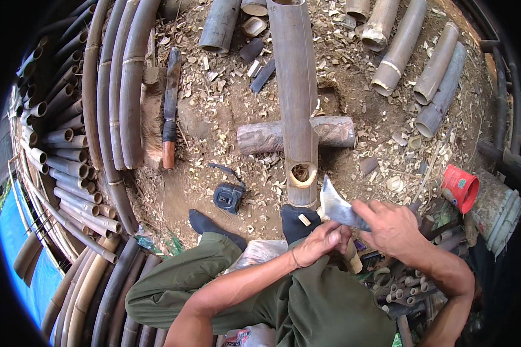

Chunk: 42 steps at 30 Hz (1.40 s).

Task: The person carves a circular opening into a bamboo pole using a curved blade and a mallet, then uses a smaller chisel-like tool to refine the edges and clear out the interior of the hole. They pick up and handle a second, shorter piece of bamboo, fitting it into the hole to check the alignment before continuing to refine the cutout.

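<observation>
My right hand (391, 226) is closed on a broad-bladed knife, its pale curved blade (337, 205) pointing up and left; the handle is mostly hidden. Just left of it, my left hand (325, 242) has its fingers wrapped round a short pale bamboo piece (353, 261), which shows below the fingers. The two hands are close together above my right knee. Ahead of them lies a thick bamboo pole (295, 75) with an oval hole (301, 173) cut near its close end. It rests across a short log (260, 137), by my dark-socked foot (298, 222).
A black tape measure (228, 197) and a long blade with a wrapped handle (169, 110) lie on the chip-strewn ground. Cut bamboo sections (400, 49) lie far right; stacked poles (75, 168) line the left. A red container (460, 188) and grey bucket (493, 211) stand right.
</observation>
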Available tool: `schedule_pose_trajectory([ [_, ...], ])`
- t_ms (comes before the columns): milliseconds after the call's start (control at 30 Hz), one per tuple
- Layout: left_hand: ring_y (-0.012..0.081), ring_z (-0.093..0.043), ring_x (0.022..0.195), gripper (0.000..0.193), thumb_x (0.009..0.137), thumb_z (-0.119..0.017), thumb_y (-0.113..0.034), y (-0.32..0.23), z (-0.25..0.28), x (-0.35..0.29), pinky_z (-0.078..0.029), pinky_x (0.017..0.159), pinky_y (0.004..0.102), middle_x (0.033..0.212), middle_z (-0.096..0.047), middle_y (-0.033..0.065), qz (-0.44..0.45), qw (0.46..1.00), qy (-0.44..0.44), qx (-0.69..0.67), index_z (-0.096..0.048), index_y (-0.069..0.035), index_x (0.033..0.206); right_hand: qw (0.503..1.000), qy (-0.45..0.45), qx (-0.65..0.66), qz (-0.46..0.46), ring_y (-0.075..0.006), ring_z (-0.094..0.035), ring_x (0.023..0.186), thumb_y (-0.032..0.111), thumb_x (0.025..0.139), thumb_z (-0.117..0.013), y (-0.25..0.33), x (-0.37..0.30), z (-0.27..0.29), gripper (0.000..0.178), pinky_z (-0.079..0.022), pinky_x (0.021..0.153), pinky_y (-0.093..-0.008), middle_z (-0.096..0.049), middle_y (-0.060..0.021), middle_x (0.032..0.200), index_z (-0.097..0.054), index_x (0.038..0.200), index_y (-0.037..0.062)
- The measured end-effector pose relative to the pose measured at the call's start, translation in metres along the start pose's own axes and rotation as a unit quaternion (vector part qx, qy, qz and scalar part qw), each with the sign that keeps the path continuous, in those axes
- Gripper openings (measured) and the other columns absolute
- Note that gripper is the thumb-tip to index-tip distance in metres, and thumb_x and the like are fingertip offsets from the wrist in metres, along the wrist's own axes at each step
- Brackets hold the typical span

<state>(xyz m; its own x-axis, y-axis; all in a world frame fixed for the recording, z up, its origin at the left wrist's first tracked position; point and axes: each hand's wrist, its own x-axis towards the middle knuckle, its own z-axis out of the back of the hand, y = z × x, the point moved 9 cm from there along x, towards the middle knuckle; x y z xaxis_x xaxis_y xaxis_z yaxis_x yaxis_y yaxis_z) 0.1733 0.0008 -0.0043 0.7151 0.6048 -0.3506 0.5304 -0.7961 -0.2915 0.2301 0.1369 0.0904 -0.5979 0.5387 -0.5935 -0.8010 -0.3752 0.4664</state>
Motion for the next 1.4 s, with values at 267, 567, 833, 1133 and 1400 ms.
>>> schedule_pose_trajectory([
  [267, 0.0207, -0.053, 0.123, 0.067, 0.100, -0.038, -0.058, -0.008, 0.013, 0.058, -0.044, 0.101, 0.0390, 0.142, -0.049, 0.0076, 0.013, 0.911, -0.174, -0.374, -0.035, -0.010, 0.148, 0.962, 0.132, -0.219, 0.094, -0.0251, -0.070, 0.075, 0.018, 0.082, -0.062, 0.003, 0.058, -0.023, 0.026, -0.054, 0.061, -0.0374, -0.069, -0.0113, 0.085, -0.059, 0.099, -0.0022],
  [567, 0.0208, -0.055, 0.047, 0.049, 0.098, -0.054, -0.033, -0.063, 0.085, -0.026, -0.045, 0.048, 0.0350, 0.056, -0.059, 0.0117, 0.242, 0.878, -0.384, 0.149, -0.068, 0.008, 0.075, 0.938, -0.006, 0.304, -0.164, -0.0411, -0.067, 0.071, 0.021, 0.081, -0.066, 0.014, 0.046, -0.105, 0.035, -0.054, 0.061, -0.0472, -0.069, -0.0214, 0.085, -0.057, 0.113, 0.0106],
  [833, 0.0216, -0.060, 0.047, 0.050, 0.094, -0.051, -0.033, -0.076, 0.078, -0.005, -0.047, 0.044, 0.0346, 0.057, -0.061, 0.0155, 0.217, 0.858, -0.336, 0.322, -0.063, 0.009, 0.069, 0.907, -0.097, 0.341, -0.228, -0.0411, -0.065, 0.098, 0.012, 0.080, -0.065, 0.012, 0.026, -0.108, 0.050, -0.053, 0.080, -0.0446, -0.065, -0.0270, 0.104, -0.055, 0.128, 0.0029],
  [1133, 0.0107, -0.060, 0.075, 0.038, 0.101, -0.048, -0.034, -0.084, 0.051, 0.020, -0.046, 0.064, 0.0269, 0.092, -0.067, 0.0042, -0.052, 0.924, -0.279, -0.257, -0.064, -0.003, 0.116, 0.974, 0.178, -0.142, 0.016, -0.0265, -0.072, 0.076, 0.015, 0.082, -0.064, 0.039, 0.105, -0.003, 0.021, -0.057, 0.065, -0.0380, -0.073, -0.0099, 0.085, -0.070, 0.100, 0.0068],
  [1400, 0.0171, -0.062, 0.075, 0.058, 0.100, -0.038, -0.060, -0.075, 0.067, 0.024, -0.052, 0.071, 0.0326, 0.085, -0.068, 0.0022, -0.043, 0.962, -0.091, -0.255, -0.061, -0.008, 0.105, 0.968, 0.156, -0.184, 0.062, -0.0291, -0.072, 0.073, 0.021, 0.083, -0.063, 0.039, 0.133, -0.011, 0.017, -0.056, 0.064, -0.0407, -0.072, -0.0136, 0.078, -0.069, 0.091, 0.0076],
])
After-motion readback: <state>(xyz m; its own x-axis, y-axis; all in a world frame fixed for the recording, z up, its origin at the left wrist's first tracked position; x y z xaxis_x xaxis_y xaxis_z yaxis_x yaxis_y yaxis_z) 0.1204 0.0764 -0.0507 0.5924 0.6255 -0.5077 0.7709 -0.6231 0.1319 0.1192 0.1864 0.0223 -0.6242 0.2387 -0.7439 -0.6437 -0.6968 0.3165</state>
